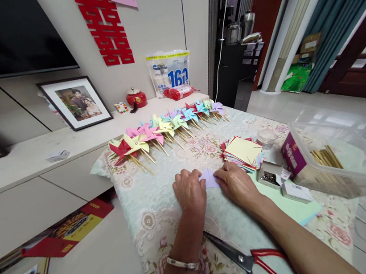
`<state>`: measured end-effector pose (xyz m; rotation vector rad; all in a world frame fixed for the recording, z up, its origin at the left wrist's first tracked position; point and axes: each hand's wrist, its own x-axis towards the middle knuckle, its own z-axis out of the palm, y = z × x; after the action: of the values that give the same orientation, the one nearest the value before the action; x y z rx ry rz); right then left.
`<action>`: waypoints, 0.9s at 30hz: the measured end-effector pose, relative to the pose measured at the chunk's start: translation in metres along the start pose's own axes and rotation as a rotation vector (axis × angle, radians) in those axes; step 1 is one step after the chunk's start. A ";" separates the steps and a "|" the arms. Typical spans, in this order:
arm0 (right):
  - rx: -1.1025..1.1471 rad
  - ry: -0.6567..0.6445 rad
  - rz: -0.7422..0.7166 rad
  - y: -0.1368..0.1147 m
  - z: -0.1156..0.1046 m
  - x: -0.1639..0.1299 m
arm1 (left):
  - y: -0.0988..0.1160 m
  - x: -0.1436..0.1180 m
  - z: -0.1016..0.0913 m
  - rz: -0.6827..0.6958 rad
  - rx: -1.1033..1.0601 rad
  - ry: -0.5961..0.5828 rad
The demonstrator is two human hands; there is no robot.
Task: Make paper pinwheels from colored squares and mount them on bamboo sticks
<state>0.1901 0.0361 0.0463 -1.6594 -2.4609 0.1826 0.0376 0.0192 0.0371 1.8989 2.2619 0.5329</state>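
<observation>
Lilac paper square pressed flat between both hands on the desk.

The left hand (pixel 189 189) and right hand (pixel 235 183) were laid fingers-down on the lilac paper (pixel 208 178), pinning it for creasing; the paper stack (pixel 243 150), scissors (pixel 249 260) and finished pinwheels (pixel 165 130) were kept within reach.

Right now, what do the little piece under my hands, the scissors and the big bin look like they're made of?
Lilac piece: thin matte paper, creased flat. Scissors: shiny grey metal blades, glossy red handles, probably plastic. Bin: clear plastic, the sticks inside show through.
</observation>
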 end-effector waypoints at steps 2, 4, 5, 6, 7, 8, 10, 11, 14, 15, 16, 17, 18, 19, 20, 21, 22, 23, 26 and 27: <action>-0.014 0.018 -0.022 0.001 0.002 0.001 | 0.002 -0.002 -0.001 0.011 0.045 0.007; -0.015 0.022 -0.043 0.001 0.003 0.002 | 0.004 -0.003 0.000 0.033 0.063 -0.026; -0.004 0.018 -0.053 0.001 0.004 0.002 | 0.004 -0.003 0.000 0.043 0.060 -0.051; 0.017 0.011 -0.063 0.001 0.005 0.003 | 0.004 -0.003 0.000 0.048 0.049 -0.072; 0.044 0.002 -0.071 0.001 0.005 0.003 | 0.004 -0.003 0.001 0.046 0.030 -0.088; 0.073 -0.007 -0.076 0.001 0.005 0.003 | 0.003 -0.004 0.001 0.038 0.009 -0.098; 0.117 -0.016 -0.076 0.001 0.006 0.003 | 0.002 -0.004 0.002 0.021 -0.028 -0.100; 0.131 -0.019 -0.074 0.001 0.006 0.003 | 0.002 -0.005 0.003 0.016 -0.041 -0.096; 0.153 -0.023 -0.060 -0.001 0.005 0.002 | 0.002 -0.006 0.004 0.011 -0.047 -0.096; 0.157 -0.021 -0.052 -0.001 0.004 0.002 | 0.002 -0.007 0.005 0.011 -0.044 -0.095; 0.158 -0.017 -0.042 -0.003 0.004 0.002 | 0.003 -0.007 0.005 0.009 -0.042 -0.095; 0.157 -0.014 -0.031 -0.004 0.004 0.001 | 0.003 -0.008 0.005 0.008 -0.039 -0.095; 0.155 -0.011 -0.021 -0.005 0.003 0.001 | 0.004 -0.008 0.004 0.007 -0.036 -0.096; 0.156 -0.011 -0.013 -0.005 0.004 0.001 | 0.006 -0.009 0.004 0.004 -0.033 -0.097; 0.158 -0.013 -0.007 -0.005 0.004 0.002 | 0.006 -0.009 0.003 -0.002 -0.028 -0.099; 0.163 -0.015 -0.002 -0.005 0.004 0.002 | 0.007 -0.010 0.002 -0.011 -0.024 -0.103; 0.171 -0.016 0.003 -0.005 0.005 0.002 | 0.008 -0.010 0.002 -0.020 -0.022 -0.106; 0.181 -0.016 0.007 -0.004 0.006 0.003 | 0.008 -0.010 0.001 -0.030 -0.023 -0.108; 0.224 -0.015 0.014 0.000 0.010 0.004 | 0.005 -0.010 0.000 -0.050 -0.043 -0.100; 0.239 -0.016 0.015 0.001 0.010 0.004 | 0.004 -0.010 0.001 -0.056 -0.054 -0.099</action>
<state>0.1874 0.0399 0.0362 -1.5803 -2.3307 0.4727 0.0432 0.0099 0.0367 1.7899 2.2084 0.4768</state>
